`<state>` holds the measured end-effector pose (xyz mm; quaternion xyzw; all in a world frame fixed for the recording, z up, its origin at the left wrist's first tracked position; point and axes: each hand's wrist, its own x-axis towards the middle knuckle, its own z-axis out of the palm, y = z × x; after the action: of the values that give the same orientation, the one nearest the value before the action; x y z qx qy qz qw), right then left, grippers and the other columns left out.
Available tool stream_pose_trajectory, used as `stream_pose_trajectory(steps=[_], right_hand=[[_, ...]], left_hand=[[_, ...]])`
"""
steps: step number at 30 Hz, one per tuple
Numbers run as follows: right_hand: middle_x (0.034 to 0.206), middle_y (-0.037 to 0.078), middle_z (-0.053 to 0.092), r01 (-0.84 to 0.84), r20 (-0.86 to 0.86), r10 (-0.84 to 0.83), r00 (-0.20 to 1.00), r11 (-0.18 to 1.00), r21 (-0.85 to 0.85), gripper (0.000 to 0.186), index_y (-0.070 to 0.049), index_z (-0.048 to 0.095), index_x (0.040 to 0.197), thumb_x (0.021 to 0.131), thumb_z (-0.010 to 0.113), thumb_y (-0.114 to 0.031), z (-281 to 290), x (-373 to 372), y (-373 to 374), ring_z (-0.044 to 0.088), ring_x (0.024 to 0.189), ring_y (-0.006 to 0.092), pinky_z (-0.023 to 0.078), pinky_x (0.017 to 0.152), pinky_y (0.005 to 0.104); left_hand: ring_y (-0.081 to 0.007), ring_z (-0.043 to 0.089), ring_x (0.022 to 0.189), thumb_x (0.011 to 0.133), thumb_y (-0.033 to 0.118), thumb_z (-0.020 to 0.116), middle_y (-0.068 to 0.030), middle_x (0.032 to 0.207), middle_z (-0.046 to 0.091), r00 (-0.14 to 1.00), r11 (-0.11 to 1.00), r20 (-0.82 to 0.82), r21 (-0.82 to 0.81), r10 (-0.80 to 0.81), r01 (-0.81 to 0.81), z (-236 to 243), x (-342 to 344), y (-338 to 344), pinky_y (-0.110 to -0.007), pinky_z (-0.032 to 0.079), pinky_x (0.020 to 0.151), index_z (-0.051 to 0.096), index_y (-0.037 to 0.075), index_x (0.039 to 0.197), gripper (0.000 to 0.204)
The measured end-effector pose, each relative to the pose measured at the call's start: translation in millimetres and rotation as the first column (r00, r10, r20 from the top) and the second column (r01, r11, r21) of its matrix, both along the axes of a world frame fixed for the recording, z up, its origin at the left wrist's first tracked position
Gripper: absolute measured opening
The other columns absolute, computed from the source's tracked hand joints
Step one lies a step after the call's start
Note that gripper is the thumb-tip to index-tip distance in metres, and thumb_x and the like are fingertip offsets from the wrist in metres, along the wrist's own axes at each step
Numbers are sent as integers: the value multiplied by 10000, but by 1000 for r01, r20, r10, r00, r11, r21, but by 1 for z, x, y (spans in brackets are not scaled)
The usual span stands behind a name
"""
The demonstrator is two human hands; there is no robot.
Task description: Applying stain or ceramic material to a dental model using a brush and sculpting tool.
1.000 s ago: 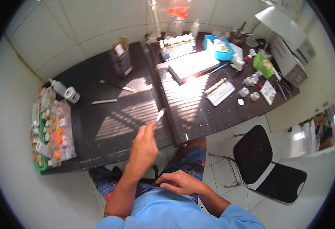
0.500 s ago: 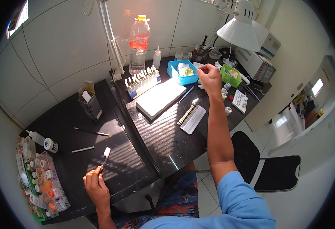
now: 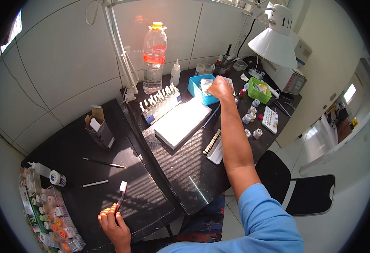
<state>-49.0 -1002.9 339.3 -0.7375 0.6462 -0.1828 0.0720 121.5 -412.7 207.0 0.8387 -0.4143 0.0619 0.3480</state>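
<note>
My left hand (image 3: 115, 227) rests at the front edge of the black desk, its fingers closed round the dark handle of a toothbrush (image 3: 122, 190); the white bristle head points away from me. With my right arm stretched out, my right hand (image 3: 221, 87) is over the right side of a blue plastic basket (image 3: 199, 98) that holds small packets. Its fingers are curled together, and the fingertips are hidden. Below my right forearm lies a tooth shade guide (image 3: 215, 155), partly covered by the arm. A white-topped block (image 3: 180, 122) and a thin blue-handled tool (image 3: 210, 117) lie near the basket.
A green basket (image 3: 258, 95), several small jars (image 3: 252, 110) and a white lamp (image 3: 273, 46) stand at the right. Behind are a tall water bottle (image 3: 153, 63) and a rack of tooth samples (image 3: 161, 103). Bins of bottles (image 3: 62, 219) fill the far left; brushes (image 3: 104, 162) lie nearby.
My right hand has moved left and down to the blue basket. The toothbrush remains in my left hand. The view has shifted slightly.
</note>
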Motion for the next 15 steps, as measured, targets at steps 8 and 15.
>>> stream_pose_trajectory(steps=[8, 15], right_hand=[[1088, 176, 858, 22, 60, -22, 998, 1000, 3, 362, -78, 901, 1060, 770, 969, -283, 2, -7, -7, 823, 1079, 365, 621, 995, 469], [970, 145, 851, -37, 279, 39, 960, 999, -13, 305, -78, 907, 1096, 850, 956, -253, -1, -25, -24, 782, 885, 205, 589, 849, 383]], left_hand=[[-370, 632, 1088, 926, 6, 693, -176, 1129, 689, 999, 1000, -21, -13, -27, 27, 5, 3, -1, -486, 468, 1023, 717, -54, 1152, 235], [-375, 641, 1101, 920, 12, 701, -181, 1151, 711, 999, 999, -16, -32, -31, 31, 2, 4, 0, -490, 463, 1054, 709, -49, 1137, 226]])
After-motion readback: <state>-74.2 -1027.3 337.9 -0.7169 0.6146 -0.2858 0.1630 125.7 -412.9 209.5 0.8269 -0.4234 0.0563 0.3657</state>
